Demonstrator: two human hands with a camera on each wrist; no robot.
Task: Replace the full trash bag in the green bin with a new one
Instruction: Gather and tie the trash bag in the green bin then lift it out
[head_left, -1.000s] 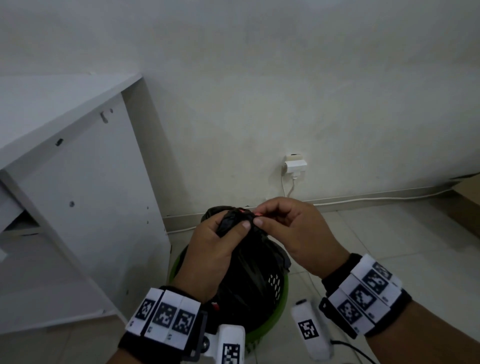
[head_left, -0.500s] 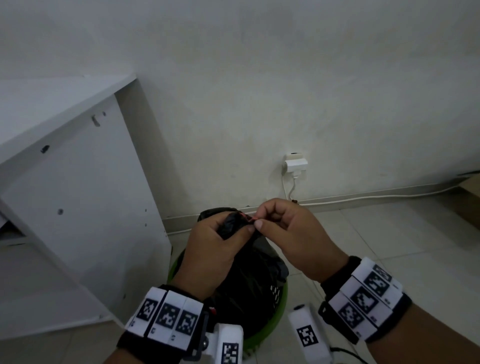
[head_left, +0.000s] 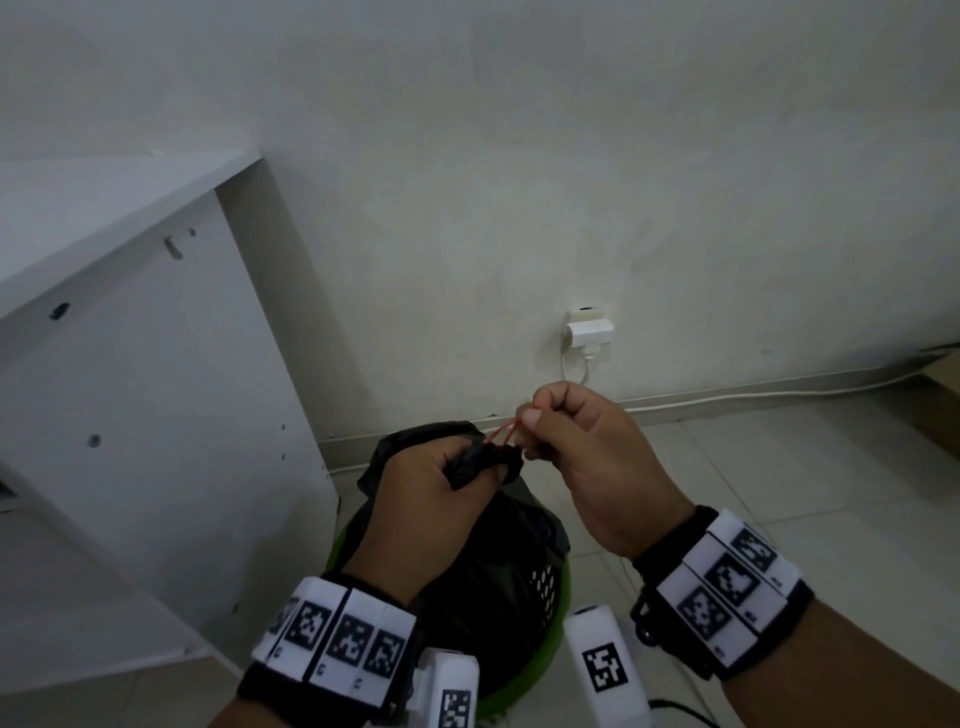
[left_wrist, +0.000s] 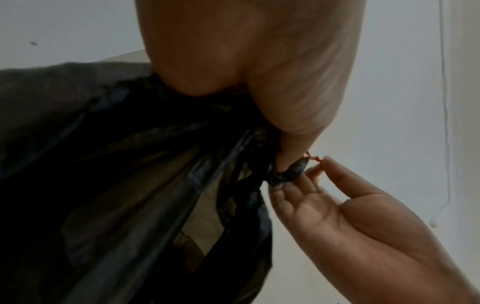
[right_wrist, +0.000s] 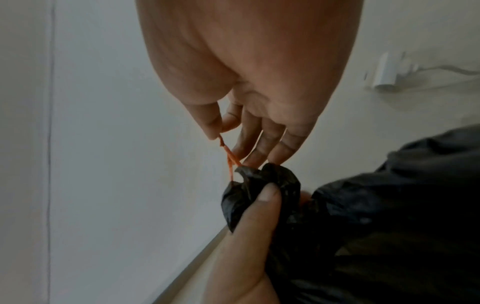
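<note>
Black trash bag, thin, crinkled and faintly see-through, sitting in the green bin on the floor near the wall. Left hand clenches the gathered neck; right hand pinches a thin red string drawn taut from the neck. Risks, as judged: the string may snap or slip from the pinch if pulled hard; the film may tear at the neck; a loosened left grip would let the mouth reopen. White cabinet beside the bin.
</note>
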